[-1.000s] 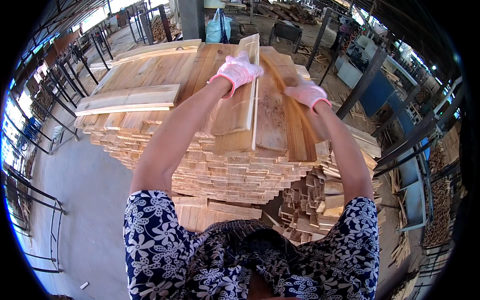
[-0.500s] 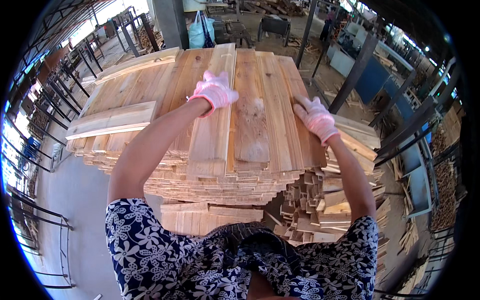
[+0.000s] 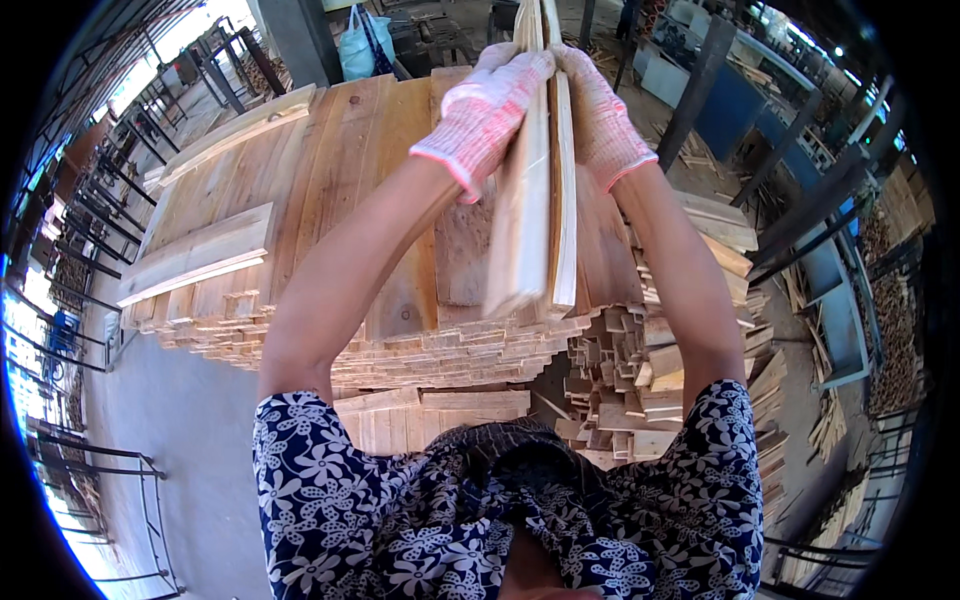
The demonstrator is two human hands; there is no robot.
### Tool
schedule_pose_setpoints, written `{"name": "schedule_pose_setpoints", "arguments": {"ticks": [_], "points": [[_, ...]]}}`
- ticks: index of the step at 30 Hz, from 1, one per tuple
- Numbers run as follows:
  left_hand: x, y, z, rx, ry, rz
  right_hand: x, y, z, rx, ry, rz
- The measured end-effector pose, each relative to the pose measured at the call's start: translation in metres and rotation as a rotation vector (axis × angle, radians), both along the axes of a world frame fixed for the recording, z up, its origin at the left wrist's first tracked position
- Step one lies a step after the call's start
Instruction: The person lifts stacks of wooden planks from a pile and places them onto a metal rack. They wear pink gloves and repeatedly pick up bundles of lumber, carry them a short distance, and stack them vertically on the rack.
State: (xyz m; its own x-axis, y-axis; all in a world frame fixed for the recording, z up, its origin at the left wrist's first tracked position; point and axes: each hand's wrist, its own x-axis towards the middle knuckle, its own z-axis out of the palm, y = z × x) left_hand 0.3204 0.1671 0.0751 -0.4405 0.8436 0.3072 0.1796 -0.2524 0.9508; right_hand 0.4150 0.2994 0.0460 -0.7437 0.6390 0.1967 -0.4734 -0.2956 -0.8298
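Both hands wear pink-and-white knit gloves. Between them stand several wooden boards (image 3: 530,200) on edge, gathered above the stack and pointing away from me. My left hand (image 3: 490,105) is closed on the left side of these boards. From the right, my right hand (image 3: 600,115) grips them too, its fingers partly hidden behind the wood. A narrow gap shows between the boards toward their near ends. Below lies a wide stack of flat boards (image 3: 335,170), its top layer set side by side.
Two loose boards lie on the stack's left: a short one (image 3: 200,250) in front and a long one (image 3: 240,130) behind. Piled offcuts (image 3: 625,385) sit at the near right. Metal posts (image 3: 690,100) rise beyond. A pale blue bag (image 3: 362,45) hangs near a pillar.
Several boards that lay flat under my hands are now lifted on edge and pressed together. My hands have come close to each other, and the view has shifted slightly.
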Motion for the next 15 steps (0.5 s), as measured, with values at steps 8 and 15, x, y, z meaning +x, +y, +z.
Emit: {"name": "schedule_pose_setpoints", "arguments": {"ticks": [8,15], "points": [[-0.062,-0.087,-0.010,-0.676,0.804,0.359,0.037,0.047,0.019,1.012,-1.063,-0.355],[-0.079,-0.091,-0.051,-0.998,1.023,0.428,0.014,0.039,-0.068,1.176,-1.408,-0.445]]}}
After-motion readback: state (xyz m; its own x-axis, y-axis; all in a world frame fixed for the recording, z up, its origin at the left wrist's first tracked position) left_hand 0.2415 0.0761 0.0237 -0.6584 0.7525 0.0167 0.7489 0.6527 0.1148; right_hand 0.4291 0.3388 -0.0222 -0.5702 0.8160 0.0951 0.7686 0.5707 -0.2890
